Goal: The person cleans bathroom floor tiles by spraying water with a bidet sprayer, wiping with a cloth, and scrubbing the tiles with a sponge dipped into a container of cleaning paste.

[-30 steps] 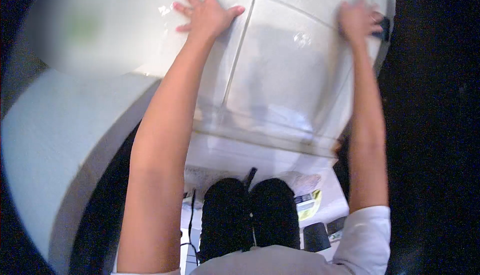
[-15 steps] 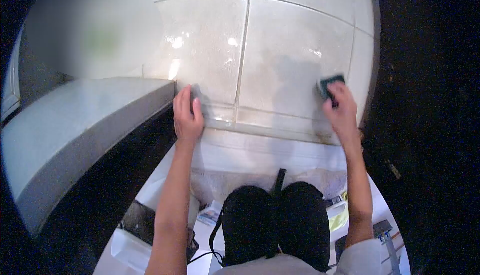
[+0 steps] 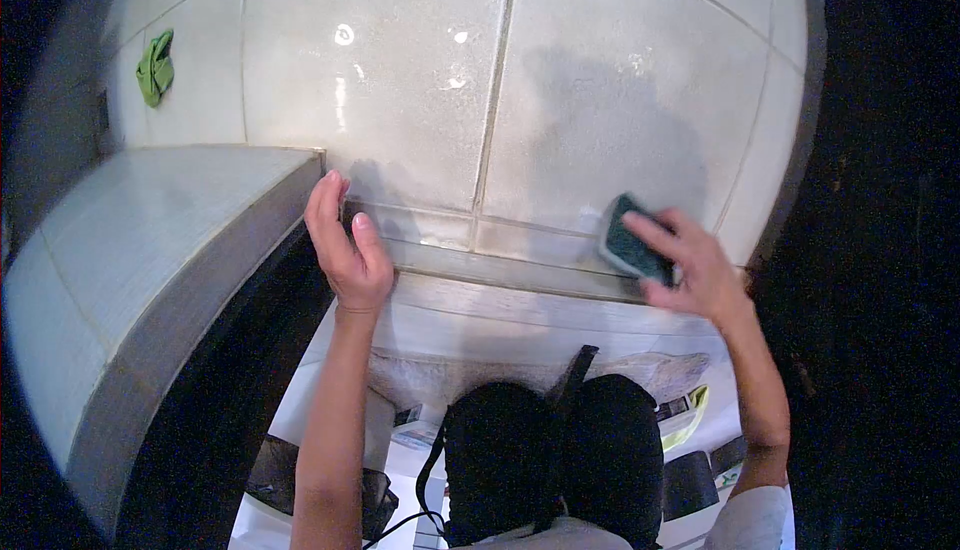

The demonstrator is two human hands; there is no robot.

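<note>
A dark green scrubbing pad with a pale edge is in my right hand, fingers on top and thumb at its lower side. It lies against the lower edge of the wet, pale tiled surface. My left hand holds nothing, its thumb apart from the fingers, beside the corner where the tiled surface meets a grey-sided ledge.
A green cloth lies on the tiles at the upper left. Below the tiled edge are my knees in black, a black strap and several items on a white surface. The far right is dark.
Both hands have come down from high on the tiles to the lower edge. Since the middle frame, the pad has moved down and slightly left in my right hand. The green cloth has come into clear view.
</note>
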